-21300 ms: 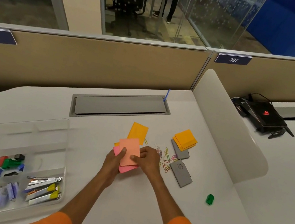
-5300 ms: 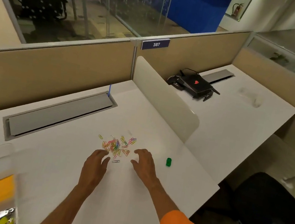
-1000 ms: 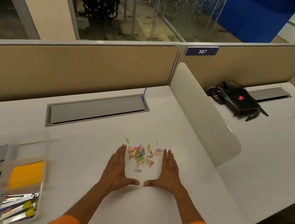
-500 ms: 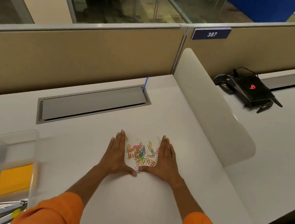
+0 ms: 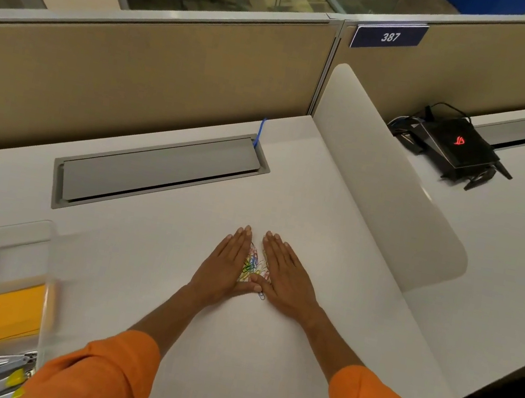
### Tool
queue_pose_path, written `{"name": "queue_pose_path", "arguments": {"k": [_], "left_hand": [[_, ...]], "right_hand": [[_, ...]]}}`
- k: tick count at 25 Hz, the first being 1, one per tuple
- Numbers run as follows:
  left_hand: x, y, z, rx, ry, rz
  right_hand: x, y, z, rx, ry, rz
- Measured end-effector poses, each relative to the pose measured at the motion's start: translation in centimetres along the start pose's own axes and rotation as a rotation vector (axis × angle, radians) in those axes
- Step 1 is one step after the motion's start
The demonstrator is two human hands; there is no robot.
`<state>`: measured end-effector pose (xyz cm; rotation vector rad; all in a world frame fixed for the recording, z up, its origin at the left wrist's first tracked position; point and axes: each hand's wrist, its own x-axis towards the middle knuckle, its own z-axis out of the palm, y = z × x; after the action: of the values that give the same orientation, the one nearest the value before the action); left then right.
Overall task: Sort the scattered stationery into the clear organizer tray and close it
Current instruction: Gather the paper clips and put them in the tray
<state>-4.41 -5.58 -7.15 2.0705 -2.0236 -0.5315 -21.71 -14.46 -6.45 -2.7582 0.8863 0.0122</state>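
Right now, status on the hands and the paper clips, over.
Left hand and right hand flat on the desk, open. Paper clips bunched between them. Organizer tray far left, lid open. Nothing between.

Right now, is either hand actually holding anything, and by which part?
Nothing is gripped. The left hand and right hand lie flat on the desk, palms down, corralling the colored paper clips between their inner edges.

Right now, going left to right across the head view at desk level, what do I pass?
Organizer tray → left hand → paper clips → right hand → white divider → black device.
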Motion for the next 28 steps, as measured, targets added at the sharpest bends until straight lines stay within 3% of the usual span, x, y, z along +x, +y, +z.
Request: {"name": "queue_pose_path", "arguments": {"k": [4, 7, 10, 12, 14, 17, 21, 28], "left_hand": [[0.4, 0.7, 0.1, -0.126, 0.019, 0.054], [0.3, 1.0, -0.9, -0.467, 0.043, 0.000], [-0.8, 1.4, -1.6, -0.844, 0.286, -0.196], [-1.8, 1.6, -1.6, -0.961, 0.481, -0.361], [-2.6, 1.4, -1.1, -1.027, 0.554, -0.432], [-2.5, 1.6, -0.5, -1.115, 0.565, -0.447], [-1.1, 3.5, 0.0, -1.171, 0.515, -0.441], [0.0, 4.2, 0.8, -1.302, 0.441, -0.435]], "right_hand": [[0.0, -0.3, 0.1, 0.050, 0.047, -0.046], [0.0, -0.8, 0.4, 0.149, 0.108, -0.055], [-0.6, -1.5, 0.5, 0.344, 0.233, 0.071], [-1.2, -2.0, 0.9, 0.330, 0.267, 0.147], [-1.7, -2.4, 1.6, 0.309, 0.247, 0.233], [-1.2, -3.2, 2.6, 0.245, 0.268, 0.291], [0.4, -5.2, 3.0, 0.334, 0.364, 0.381], [1.1, -6.6, 3.7, 0.271, 0.353, 0.297]]}}
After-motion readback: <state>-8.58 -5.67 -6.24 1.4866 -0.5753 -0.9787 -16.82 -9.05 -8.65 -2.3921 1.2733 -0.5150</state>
